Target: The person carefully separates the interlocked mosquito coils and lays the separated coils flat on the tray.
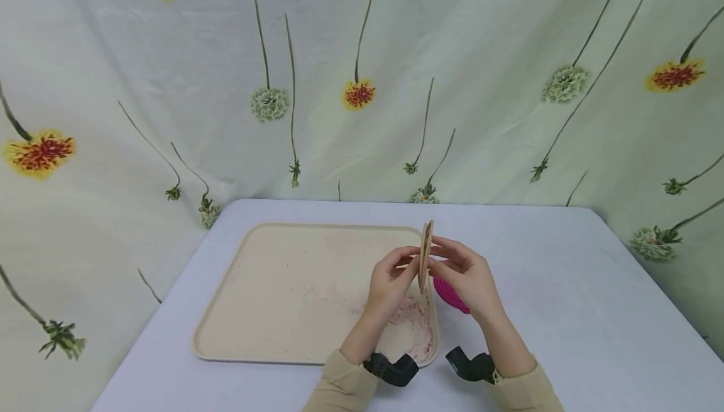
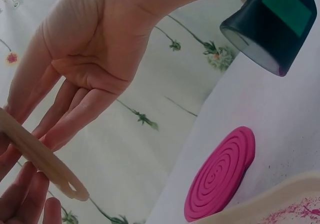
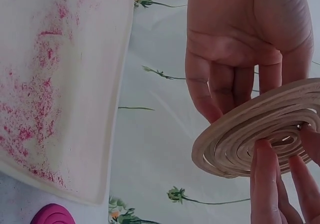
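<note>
Disc (image 1: pixel 425 258), tan, spiral: right of centre, held on edge. Left hand (image 1: pixel 390 280): fingers bent, gripping disc. Right hand (image 1: pixel 468 274): likewise. Pink coil (image 1: pixel 450 296): lower right, beside tray (image 1: pixel 277 299), partly hidden.

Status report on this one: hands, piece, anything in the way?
Left hand, right hand: both holding beige spiral disc, raised. Pink spiral disc beside tray. No obstruction seen.

Two hands (image 1: pixel 390 280) (image 1: pixel 471 274), two spiral discs (image 3: pixel 242 131) (image 2: pixel 220 174), one tray (image 1: pixel 266 292)
</note>
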{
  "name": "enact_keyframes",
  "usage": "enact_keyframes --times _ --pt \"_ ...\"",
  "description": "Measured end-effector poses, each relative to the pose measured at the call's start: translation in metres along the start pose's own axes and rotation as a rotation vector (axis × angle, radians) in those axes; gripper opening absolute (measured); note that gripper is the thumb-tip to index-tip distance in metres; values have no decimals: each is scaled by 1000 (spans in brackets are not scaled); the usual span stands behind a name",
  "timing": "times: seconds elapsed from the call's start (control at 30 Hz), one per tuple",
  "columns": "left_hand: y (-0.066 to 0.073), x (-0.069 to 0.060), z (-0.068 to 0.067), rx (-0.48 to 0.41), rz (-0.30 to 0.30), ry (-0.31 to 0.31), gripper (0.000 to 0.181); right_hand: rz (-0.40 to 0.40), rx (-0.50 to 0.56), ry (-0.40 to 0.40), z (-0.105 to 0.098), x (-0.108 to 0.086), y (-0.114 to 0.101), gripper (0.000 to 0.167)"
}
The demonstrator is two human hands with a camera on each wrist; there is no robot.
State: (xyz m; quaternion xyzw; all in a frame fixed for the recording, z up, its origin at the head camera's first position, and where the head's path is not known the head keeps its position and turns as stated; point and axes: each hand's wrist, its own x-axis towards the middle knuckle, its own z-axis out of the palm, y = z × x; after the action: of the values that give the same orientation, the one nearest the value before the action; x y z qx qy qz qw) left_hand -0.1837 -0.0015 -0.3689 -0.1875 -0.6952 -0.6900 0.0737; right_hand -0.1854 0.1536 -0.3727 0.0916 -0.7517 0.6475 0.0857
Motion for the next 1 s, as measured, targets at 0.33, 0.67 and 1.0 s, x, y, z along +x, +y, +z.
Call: enact_keyframes --times 0.33,0.67,1.0 --pt "-7 4 -8 12 46 -69 20 -15 -29 -27 -3 0 1 40" --pt "6 -2 -8 104 42 5 11 -82 -40 -137 -5 4 10 41" --pt "4 -1 -9 68 103 -3 9 -133 -13 -202 -5 5 8 37"
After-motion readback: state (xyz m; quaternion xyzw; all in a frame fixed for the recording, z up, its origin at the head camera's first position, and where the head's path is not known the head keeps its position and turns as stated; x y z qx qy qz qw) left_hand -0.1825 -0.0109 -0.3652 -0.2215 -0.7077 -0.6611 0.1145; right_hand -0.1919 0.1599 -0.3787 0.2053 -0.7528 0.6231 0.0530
